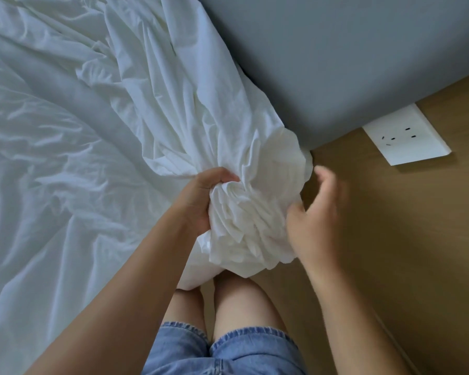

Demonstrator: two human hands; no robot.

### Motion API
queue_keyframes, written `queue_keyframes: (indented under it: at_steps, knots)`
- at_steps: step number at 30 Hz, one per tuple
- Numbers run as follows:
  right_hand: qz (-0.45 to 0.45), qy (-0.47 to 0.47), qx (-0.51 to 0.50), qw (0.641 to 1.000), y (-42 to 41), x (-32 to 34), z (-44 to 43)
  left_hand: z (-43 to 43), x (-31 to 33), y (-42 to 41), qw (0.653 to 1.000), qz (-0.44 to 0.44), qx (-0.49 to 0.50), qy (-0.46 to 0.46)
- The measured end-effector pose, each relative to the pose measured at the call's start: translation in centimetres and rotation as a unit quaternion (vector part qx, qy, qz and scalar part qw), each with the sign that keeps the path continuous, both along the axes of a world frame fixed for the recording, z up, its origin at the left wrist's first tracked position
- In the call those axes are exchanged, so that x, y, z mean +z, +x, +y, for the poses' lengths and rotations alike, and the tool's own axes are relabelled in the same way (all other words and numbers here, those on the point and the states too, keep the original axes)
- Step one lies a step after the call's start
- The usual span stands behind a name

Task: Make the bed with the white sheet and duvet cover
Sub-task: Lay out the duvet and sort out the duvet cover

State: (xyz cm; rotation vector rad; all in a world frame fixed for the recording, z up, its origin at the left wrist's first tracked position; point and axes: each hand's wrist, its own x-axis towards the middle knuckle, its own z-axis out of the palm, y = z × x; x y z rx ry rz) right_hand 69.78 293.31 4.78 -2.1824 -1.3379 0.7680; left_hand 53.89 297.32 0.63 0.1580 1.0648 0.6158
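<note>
White bedding (73, 109) lies crumpled across the bed, filling the left of the view. One corner of it is gathered into a thick bunch (251, 212) at the bed's corner, beside the grey headboard. My left hand (203, 201) grips this bunch from the left, fingers curled into the folds. My right hand (313, 212) is blurred at the bunch's right side, its fingers spread and slightly bent; its thumb side is against the cloth. I cannot tell the sheet from the duvet cover.
A grey padded headboard (336, 58) runs along the top right. A tan wooden wall panel (390, 226) carries a white socket plate (406, 138). My bare knees and denim shorts (222, 353) are close against the bed's edge.
</note>
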Motion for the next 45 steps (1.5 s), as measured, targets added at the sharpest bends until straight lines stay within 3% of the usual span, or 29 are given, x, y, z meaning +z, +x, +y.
queue_keyframes:
  at_steps: [1,2,3,6,8,13,19,23,26,28,29,31,33,36,38,40,42,45]
  knots:
    - [-0.05,0.095,0.034,0.994,0.0,1.0,0.5,0.0,0.0,0.1,1.0,-0.003,0.0,-0.004]
    - [-0.061,0.128,0.087,0.986,-0.3,1.9,0.8,0.1,0.1,0.4,1.0,-0.005,-0.001,-0.008]
    - [-0.031,0.096,0.15,0.984,-1.0,2.7,1.0,0.2,0.3,0.9,1.0,-0.008,-0.001,-0.012]
    - [0.057,-0.18,0.292,0.938,-2.9,2.9,1.4,0.4,0.7,1.8,1.0,-0.016,0.001,0.004]
    - [0.087,-0.227,0.291,0.925,-3.3,2.1,2.0,0.3,0.8,1.5,0.999,-0.035,0.001,0.028]
    - [0.184,-0.214,0.237,0.93,-3.7,-0.2,2.3,-0.2,0.2,0.2,0.991,-0.12,0.003,0.053]
    - [0.333,-0.245,0.174,0.894,-2.2,-4.3,1.2,-1.9,-0.3,0.5,0.998,-0.059,0.019,0.03]
    - [0.289,-0.243,0.204,0.903,-2.1,-6.7,1.0,-3.3,-1.3,2.9,0.994,0.056,0.095,0.008]
    - [0.193,-0.231,0.29,0.909,-1.5,-7.4,0.6,-5.4,-2.5,4.8,0.964,-0.005,0.263,-0.037]
    - [0.13,-0.209,0.328,0.912,-0.5,-7.1,0.6,-6.9,-3.2,5.4,0.951,-0.055,0.303,-0.008]
    - [0.107,-0.191,0.333,0.917,-0.1,-7.0,0.6,-7.5,-3.5,5.5,0.956,-0.035,0.291,0.012]
    - [0.079,-0.159,0.329,0.927,0.2,-7.1,0.3,-8.8,-4.3,5.4,0.962,0.114,0.244,0.052]
    - [0.042,-0.132,0.341,0.93,-0.3,-7.5,-0.5,-10.5,-5.3,4.5,0.919,0.335,0.173,0.11]
    - [-0.083,-0.086,0.418,0.901,-0.8,-8.5,-1.1,-13.7,-8.1,1.5,0.771,0.594,-0.014,0.23]
    - [-0.17,-0.075,0.453,0.872,0.0,-9.0,-0.7,-14.8,-10.4,-0.9,0.694,0.642,-0.139,0.295]
    - [-0.221,-0.064,0.469,0.853,0.7,-9.4,-0.3,-14.5,-12.3,-2.9,0.639,0.643,-0.275,0.32]
    - [-0.247,-0.058,0.472,0.844,0.6,-9.9,-0.4,-13.2,-14.2,-4.0,0.586,0.623,-0.375,0.357]
    - [-0.258,-0.066,0.472,0.84,-0.3,-10.9,-1.5,-11.5,-16.6,-5.7,0.479,0.602,-0.515,0.378]
